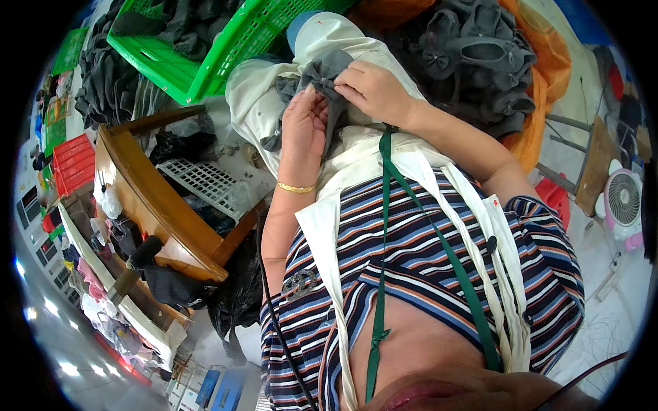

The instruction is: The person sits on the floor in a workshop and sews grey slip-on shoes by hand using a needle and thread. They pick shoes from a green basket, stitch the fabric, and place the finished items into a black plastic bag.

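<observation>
Over my lap I have a dark grey fabric shoe (pixel 327 67) with a bow on it. My left hand (pixel 306 122) is closed, its thumb and fingertips pinching the shoe at the lower side of the bow. From the right, my right hand (pixel 377 88) pinches the bow's right side, fingers bent together. Whether a thread or needle is between the fingertips is too small to make out. More grey fabric (pixel 272 142) lies on the white apron (pixel 257 96) beside my left wrist.
A green plastic crate (pixel 212 58) of grey pieces stands at the far left. At the far right, grey shoes with bows (pixel 473 61) are heaped on an orange sack (pixel 552 58). A wooden stool-like frame (pixel 161 198) is at left; a small fan (pixel 622 195) stands at right.
</observation>
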`<state>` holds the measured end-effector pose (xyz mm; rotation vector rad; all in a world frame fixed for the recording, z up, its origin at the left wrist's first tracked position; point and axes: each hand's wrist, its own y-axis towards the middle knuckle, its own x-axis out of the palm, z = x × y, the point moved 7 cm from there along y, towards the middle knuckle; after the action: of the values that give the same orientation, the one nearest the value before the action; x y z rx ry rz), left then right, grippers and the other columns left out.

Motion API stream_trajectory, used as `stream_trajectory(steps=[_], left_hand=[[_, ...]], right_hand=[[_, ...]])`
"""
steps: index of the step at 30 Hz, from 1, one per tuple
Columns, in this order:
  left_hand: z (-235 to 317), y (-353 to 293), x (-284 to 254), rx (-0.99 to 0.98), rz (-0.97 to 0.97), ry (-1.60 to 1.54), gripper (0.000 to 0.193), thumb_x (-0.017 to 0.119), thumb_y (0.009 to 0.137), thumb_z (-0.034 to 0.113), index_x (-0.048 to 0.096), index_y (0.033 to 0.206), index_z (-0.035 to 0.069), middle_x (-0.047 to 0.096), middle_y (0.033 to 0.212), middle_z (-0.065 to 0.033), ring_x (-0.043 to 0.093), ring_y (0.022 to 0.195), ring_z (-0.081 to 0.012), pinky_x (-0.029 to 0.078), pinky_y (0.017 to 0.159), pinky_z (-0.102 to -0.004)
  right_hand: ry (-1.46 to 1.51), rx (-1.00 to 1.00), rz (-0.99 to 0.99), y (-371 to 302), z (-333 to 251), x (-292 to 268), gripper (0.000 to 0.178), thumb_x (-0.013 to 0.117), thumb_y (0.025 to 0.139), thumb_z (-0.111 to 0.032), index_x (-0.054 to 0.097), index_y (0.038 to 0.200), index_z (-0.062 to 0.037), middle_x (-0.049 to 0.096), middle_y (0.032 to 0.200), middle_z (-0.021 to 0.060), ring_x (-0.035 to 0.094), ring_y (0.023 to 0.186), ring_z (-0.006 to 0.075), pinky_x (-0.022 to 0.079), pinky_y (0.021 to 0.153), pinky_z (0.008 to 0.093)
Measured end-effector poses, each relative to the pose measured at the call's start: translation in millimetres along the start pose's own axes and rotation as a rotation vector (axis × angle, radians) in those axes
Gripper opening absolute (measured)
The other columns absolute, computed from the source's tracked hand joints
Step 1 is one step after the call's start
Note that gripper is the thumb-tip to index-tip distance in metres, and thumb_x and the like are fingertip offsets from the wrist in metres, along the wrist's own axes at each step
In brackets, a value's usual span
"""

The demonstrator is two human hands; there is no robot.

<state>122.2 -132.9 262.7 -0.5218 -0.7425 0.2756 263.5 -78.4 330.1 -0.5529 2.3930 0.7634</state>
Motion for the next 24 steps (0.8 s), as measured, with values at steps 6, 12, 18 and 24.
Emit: stream_trajectory(steps=[6,12,18,24], left_hand=[[6,-13,16,0.063,0.020,0.187,0.015,0.060,0.098,0.022,0.062,0.095,0.007,0.063,0.086,0.0007,0.059,0.077,-0.0091,0.048,0.070,-0.0254],[14,-44,57,0.190,0.063,0.416,0.009,0.065,0.092,0.008,0.061,0.085,0.004,0.063,0.081,0.0011,0.055,0.069,-0.0071,0.043,0.063,-0.0223],[28,-39,123,0.455,-0.250,1.001,0.015,0.063,0.095,0.009,0.067,0.103,-0.004,0.068,0.096,-0.0044,0.058,0.086,-0.0086,0.047,0.079,-0.0230],[86,-111,255,0.725,-0.808,0.567,0.067,0.039,0.101,0.049,0.045,0.139,-0.007,0.051,0.139,-0.0246,0.047,0.133,-0.0338,0.031,0.115,-0.0454]], right_hand=[[0.070,0.145,0.174,-6,10,-43,0.023,0.072,0.086,-0.024,0.065,0.097,-0.0053,0.060,0.091,0.0123,0.060,0.086,0.0294,0.049,0.076,0.0372],[0.300,0.184,0.086,-9,7,-66,0.056,0.066,0.087,-0.052,0.067,0.093,0.0047,0.068,0.082,0.0205,0.066,0.075,0.0317,0.050,0.071,0.0393],[0.495,0.611,-0.021,-49,39,-90,0.051,0.064,0.092,-0.044,0.067,0.113,0.0022,0.073,0.095,0.0136,0.064,0.084,0.0169,0.050,0.074,0.0324],[0.997,0.870,0.475,-123,82,-142,0.044,0.063,0.093,-0.048,0.070,0.102,-0.0055,0.067,0.087,0.0026,0.059,0.069,0.0123,0.050,0.058,0.0272]])
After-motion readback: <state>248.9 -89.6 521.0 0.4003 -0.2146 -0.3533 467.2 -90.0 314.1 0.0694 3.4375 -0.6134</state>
